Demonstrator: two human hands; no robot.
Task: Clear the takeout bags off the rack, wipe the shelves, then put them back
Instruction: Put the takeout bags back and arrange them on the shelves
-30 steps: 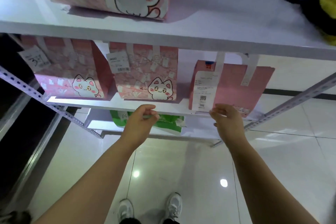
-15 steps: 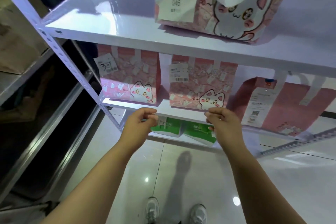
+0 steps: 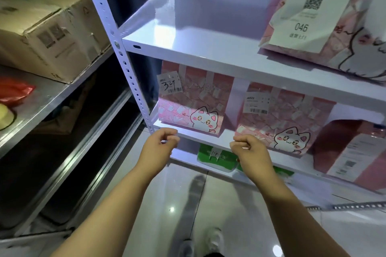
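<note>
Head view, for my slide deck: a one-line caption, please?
Left hand and right hand, curled and empty, hover before pink cat bags on the middle shelf.

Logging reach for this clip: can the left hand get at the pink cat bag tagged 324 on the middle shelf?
Probably yes. The left hand hovers empty at the front of the middle shelf, just below the bag tagged 324, with nothing between them.

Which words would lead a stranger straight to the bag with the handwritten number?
Find the white rack and the middle shelf of the three in view. The bag is the leftmost pink cat one, right beside the holed post. Only its tag has 324 scrawled in black marker; the neighbour carries a printed label alone.
</note>
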